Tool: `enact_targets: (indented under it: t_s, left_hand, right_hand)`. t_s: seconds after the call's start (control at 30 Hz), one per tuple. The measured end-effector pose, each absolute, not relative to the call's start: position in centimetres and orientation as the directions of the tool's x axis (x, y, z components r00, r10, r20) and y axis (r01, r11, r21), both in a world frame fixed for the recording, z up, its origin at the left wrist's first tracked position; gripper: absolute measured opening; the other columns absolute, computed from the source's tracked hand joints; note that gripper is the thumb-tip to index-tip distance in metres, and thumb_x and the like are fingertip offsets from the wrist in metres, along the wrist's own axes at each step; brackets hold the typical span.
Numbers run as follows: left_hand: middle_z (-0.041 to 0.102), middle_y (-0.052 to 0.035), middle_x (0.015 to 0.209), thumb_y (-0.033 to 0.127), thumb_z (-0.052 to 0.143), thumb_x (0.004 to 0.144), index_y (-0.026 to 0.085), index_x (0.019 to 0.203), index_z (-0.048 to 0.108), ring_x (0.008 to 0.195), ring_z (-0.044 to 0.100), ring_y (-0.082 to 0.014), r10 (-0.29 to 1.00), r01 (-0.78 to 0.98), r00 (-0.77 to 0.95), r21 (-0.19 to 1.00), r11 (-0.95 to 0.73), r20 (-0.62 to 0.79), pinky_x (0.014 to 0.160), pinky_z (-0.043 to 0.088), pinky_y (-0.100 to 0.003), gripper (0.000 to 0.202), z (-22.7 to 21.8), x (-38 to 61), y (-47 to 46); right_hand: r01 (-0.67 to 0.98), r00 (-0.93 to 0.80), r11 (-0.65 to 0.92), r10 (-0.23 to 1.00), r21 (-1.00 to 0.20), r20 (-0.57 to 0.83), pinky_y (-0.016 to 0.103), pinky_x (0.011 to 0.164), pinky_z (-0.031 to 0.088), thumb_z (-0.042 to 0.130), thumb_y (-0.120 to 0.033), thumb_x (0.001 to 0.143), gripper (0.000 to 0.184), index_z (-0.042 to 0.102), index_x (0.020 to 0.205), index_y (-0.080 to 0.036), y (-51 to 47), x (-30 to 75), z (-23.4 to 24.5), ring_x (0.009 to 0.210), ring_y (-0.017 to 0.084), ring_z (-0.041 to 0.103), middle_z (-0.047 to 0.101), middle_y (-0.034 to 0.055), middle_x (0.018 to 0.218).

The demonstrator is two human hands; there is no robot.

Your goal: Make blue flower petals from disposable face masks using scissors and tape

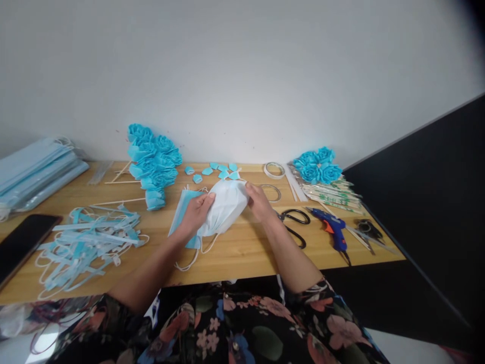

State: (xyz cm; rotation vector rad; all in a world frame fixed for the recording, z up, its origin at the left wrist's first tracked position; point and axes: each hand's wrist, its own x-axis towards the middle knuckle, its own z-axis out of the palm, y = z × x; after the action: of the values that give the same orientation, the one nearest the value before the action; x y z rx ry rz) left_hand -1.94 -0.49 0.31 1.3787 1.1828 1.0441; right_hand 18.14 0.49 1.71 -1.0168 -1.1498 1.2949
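Observation:
A disposable face mask (227, 205), its white side towards me, is spread between my two hands above the table. My left hand (197, 212) pinches its left edge, thumb on top. At the upper right corner, my right hand (259, 201) grips it too. White ear loops dangle from the lower left of the mask. Under my left hand lie more blue face masks (184, 205), partly covered. Small blue cut petals (223, 169) are scattered just behind the held mask. Black-handled scissors (295, 217) rest beside my right wrist, their blades hidden by it.
Blue rosettes on sticks (155, 162) lie at the back left, more rosettes (318, 166) at the right. Cut strips and loops (91, 245) form a heap near a phone (25, 242) and packed masks (38, 169). A glue gun (331, 227) and tape roll (274, 171) are rightward.

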Motion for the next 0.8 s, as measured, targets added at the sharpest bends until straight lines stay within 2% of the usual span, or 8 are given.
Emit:
enact_targets:
  t_s: [0.07, 0.17, 0.3, 0.43, 0.5, 0.6, 0.7, 0.8]
  left_hand:
    - [0.043, 0.0022, 0.062, 0.067, 0.056, 0.083, 0.019, 0.064, 0.049, 0.061, 0.037, -0.0128, 0.984, 0.169, 0.180, 0.985, -0.043, 0.012, 0.053, 0.029, -0.024, 0.051, 0.1, -1.9, -0.4]
    - [0.044, 0.0021, 0.061, 0.064, 0.060, 0.080, 0.019, 0.062, 0.052, 0.061, 0.038, -0.0126, 0.973, 0.200, 0.230, 0.978, -0.058, 0.011, 0.053, 0.029, -0.024, 0.049, 0.3, -1.9, -0.4]
    - [0.049, 0.0022, 0.059, 0.059, 0.072, 0.069, 0.017, 0.063, 0.060, 0.056, 0.040, -0.0119, 0.928, 0.197, 0.359, 0.980, 0.026, -0.097, 0.050, 0.028, -0.024, 0.044, 0.9, -2.1, -0.7]
    - [0.061, -0.0003, 0.065, 0.049, 0.082, 0.063, 0.016, 0.070, 0.071, 0.061, 0.052, -0.0148, 0.874, 0.177, 0.461, 0.981, 0.078, -0.152, 0.055, 0.037, -0.025, 0.036, 0.6, -2.3, -0.5]
    - [0.066, -0.0016, 0.071, 0.048, 0.084, 0.063, 0.016, 0.074, 0.073, 0.067, 0.056, -0.0167, 0.917, 0.100, 0.385, 0.993, 0.069, -0.102, 0.061, 0.042, -0.026, 0.036, 0.3, -2.4, -0.1]
    - [0.070, -0.0029, 0.080, 0.051, 0.084, 0.064, 0.015, 0.085, 0.075, 0.073, 0.060, -0.0168, 0.987, -0.069, 0.150, 0.996, 0.061, -0.050, 0.068, 0.046, -0.027, 0.042, -0.1, -2.5, 0.6]
    - [0.069, -0.0024, 0.079, 0.055, 0.082, 0.064, 0.015, 0.091, 0.074, 0.070, 0.059, -0.0152, 0.996, -0.171, -0.065, 0.984, 0.043, -0.055, 0.064, 0.045, -0.025, 0.049, 0.0, -2.8, 1.1]
    - [0.066, -0.0007, 0.075, 0.058, 0.079, 0.067, 0.014, 0.093, 0.073, 0.065, 0.055, -0.0133, 0.985, -0.124, -0.172, 0.992, -0.014, -0.008, 0.058, 0.041, -0.023, 0.052, 0.4, -3.0, 1.0]
  right_hand:
    - [-0.155, -0.120, 0.053, 0.990, -0.987, 0.072, 0.028, 0.069, 0.047, 0.073, -0.067, 0.074, 0.052, 0.077, 0.087, -0.017, 0.5, 18.8, 2.4, 0.074, 0.017, 0.062, 0.071, 0.0032, 0.077]
    - [-0.021, -0.120, 0.142, 0.982, -0.990, 0.143, 0.028, 0.074, 0.048, 0.080, -0.050, 0.072, 0.036, 0.080, 0.091, -0.020, 0.1, 19.2, 3.3, 0.082, 0.018, 0.066, 0.076, 0.0042, 0.087]
    - [0.138, -0.012, 0.234, 0.972, -0.962, 0.235, 0.028, 0.069, 0.046, 0.079, -0.043, 0.072, 0.023, 0.080, 0.080, -0.021, -0.2, 19.2, 3.4, 0.073, 0.017, 0.062, 0.075, 0.0022, 0.079]
    - [0.059, 0.217, 0.233, 0.946, -0.971, 0.240, 0.026, 0.063, 0.041, 0.074, -0.045, 0.074, 0.025, 0.076, 0.079, -0.020, 0.6, 19.2, 2.9, 0.066, 0.013, 0.052, 0.068, -0.0011, 0.072]
    - [-0.011, 0.311, 0.215, 0.929, -0.977, 0.201, 0.024, 0.061, 0.038, 0.074, -0.045, 0.072, 0.026, 0.073, 0.077, -0.020, 1.1, 19.3, 2.8, 0.063, 0.012, 0.048, 0.063, -0.0027, 0.067]
    - [-0.078, 0.358, 0.193, 0.921, -0.978, 0.153, 0.024, 0.059, 0.035, 0.073, -0.046, 0.070, 0.028, 0.070, 0.074, -0.019, 1.4, 19.2, 2.8, 0.062, 0.011, 0.043, 0.056, -0.0039, 0.063]
    - [-0.094, 0.330, 0.164, 0.936, -0.982, 0.125, 0.024, 0.058, 0.033, 0.073, -0.050, 0.070, 0.031, 0.068, 0.072, -0.019, 1.4, 18.8, 2.6, 0.061, 0.010, 0.040, 0.051, -0.0046, 0.061]
    - [-0.099, 0.282, 0.126, 0.955, -0.987, 0.093, 0.024, 0.057, 0.031, 0.073, -0.053, 0.070, 0.034, 0.066, 0.072, -0.020, 1.4, 18.5, 2.3, 0.060, 0.010, 0.039, 0.050, -0.0051, 0.061]
